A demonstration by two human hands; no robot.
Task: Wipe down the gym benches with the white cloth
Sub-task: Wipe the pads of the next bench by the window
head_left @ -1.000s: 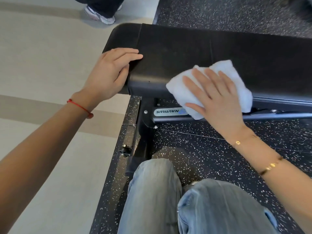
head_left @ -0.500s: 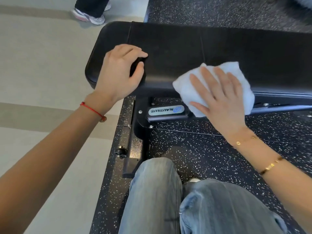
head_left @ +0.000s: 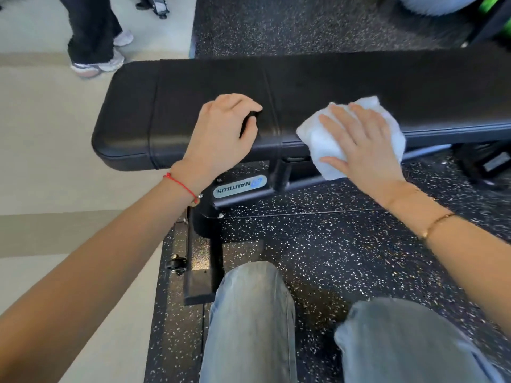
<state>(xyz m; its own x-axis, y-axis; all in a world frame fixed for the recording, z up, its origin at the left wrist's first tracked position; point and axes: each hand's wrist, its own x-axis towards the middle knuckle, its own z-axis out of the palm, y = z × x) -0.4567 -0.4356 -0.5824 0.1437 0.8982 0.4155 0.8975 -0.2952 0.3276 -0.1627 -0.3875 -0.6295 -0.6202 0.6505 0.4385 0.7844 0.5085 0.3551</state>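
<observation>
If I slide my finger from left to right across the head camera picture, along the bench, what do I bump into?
Rounded end of the black bench → left hand resting on the pad → white cloth → right hand pressing flat on the cloth → the rest of the bench pad.

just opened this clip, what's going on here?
A person is wiping a black gym bench. The right hand presses a white cloth flat over the pad's near edge. The left hand rests on the pad beside it, fingers curled, bracing. Another person's legs stand past the bench's end.
</observation>
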